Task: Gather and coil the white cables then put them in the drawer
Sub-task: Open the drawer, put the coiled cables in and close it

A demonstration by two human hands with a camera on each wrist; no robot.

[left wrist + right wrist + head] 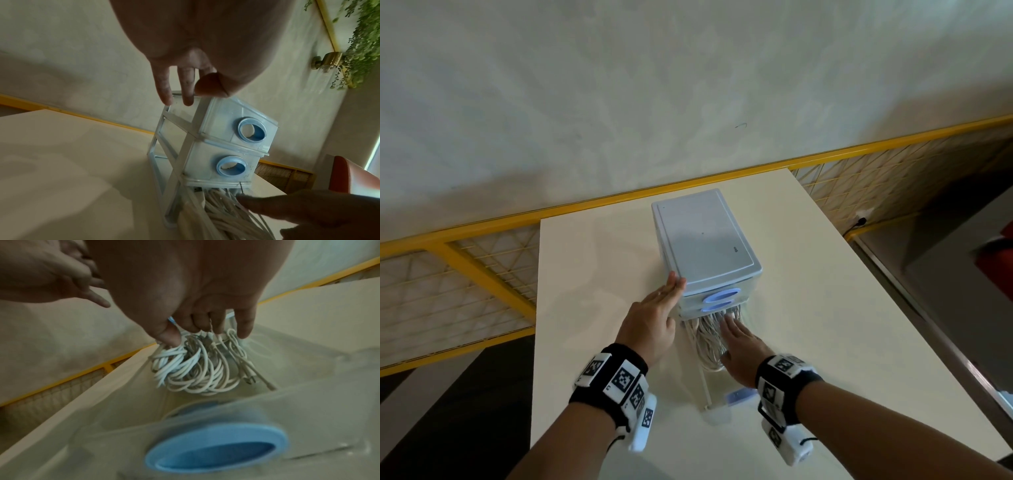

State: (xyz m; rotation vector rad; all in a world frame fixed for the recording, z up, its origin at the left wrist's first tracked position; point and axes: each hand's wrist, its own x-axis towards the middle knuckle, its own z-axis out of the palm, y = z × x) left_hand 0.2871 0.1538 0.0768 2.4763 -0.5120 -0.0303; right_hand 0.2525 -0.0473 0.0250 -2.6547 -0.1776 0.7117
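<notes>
The bundle of looped white cables (197, 366) lies inside the pulled-out bottom drawer of clear plastic with a blue ring handle (216, 449), toward its far end, just under the closed drawers above. Near of the cables the drawer floor is bare up to its front wall, and the low side walls run close on the left and right of the bundle. The drawer belongs to a small grey-topped plastic drawer cabinet (705, 236) that stands on a cream rectangular table (825, 308); two closed drawers with blue ring handles (252, 131) overhang the far end of the open one. A yellow-framed mesh fence (482, 274) runs behind the table's far edge.

My right hand (743, 353) reaches into the drawer, its fingers (244, 327) curled down onto the far loops of the cables, thumb against them on the left. My left hand (654, 315) lies flat with straight fingers (164, 87) against the cabinet's upper left corner.
</notes>
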